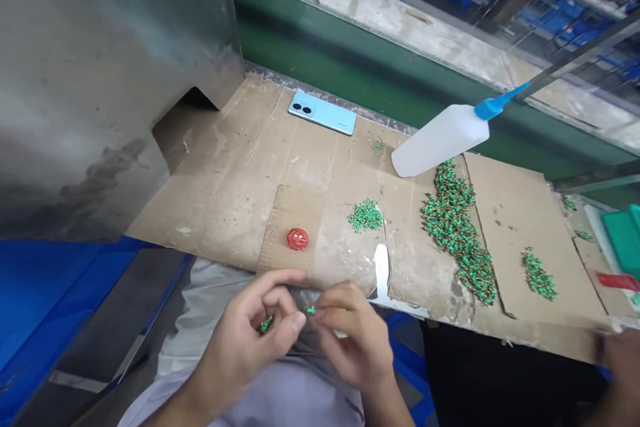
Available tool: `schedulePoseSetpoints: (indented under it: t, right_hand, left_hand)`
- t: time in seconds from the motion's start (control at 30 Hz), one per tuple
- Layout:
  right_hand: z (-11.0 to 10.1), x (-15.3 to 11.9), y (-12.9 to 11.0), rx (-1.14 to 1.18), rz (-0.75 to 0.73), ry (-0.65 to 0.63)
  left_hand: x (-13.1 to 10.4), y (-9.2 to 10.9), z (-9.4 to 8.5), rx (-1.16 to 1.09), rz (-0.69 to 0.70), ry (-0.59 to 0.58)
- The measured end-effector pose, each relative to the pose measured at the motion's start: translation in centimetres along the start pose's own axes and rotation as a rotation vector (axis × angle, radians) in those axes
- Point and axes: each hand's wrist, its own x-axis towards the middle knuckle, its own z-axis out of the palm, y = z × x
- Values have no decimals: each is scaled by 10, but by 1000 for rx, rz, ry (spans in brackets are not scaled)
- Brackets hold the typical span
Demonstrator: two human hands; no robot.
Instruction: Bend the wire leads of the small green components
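My left hand (245, 337) is curled above my lap, with a few small green pieces (265, 325) held in its bent fingers. Close beside it, my right hand (355, 337) pinches one tiny green piece (311, 310) between thumb and fingertips, near the left thumb tip. What exactly these pieces are is too small to make out. On a cardboard patch just beyond my hands sits a small round red dish or cap (298, 239) with something glossy in it. A small pile of green pieces (366, 215) lies to its right.
A white squeeze bottle (440, 140) with a blue nozzle stands by a large green heap (457, 233). A light-blue phone (323, 112) lies at the back. Metal housing (110, 93) rises at left. Another person's blurred hand (623, 360) is at far right, near a smaller pile (539, 275).
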Motion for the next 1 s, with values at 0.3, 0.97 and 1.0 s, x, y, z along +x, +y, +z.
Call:
schedulePoseSetpoints:
  t: [0.3,0.97,1.0]
  right_hand:
    - [-114,10,93,-89,465,668]
    - [-77,23,104,-599,506,134]
    - [-77,23,105,-604,506,122]
  left_hand:
    - [-2,31,-25,-563,-319,313]
    - [-6,9,-40,-613,-108,118]
    - [-7,7,-41,-612,-123,96]
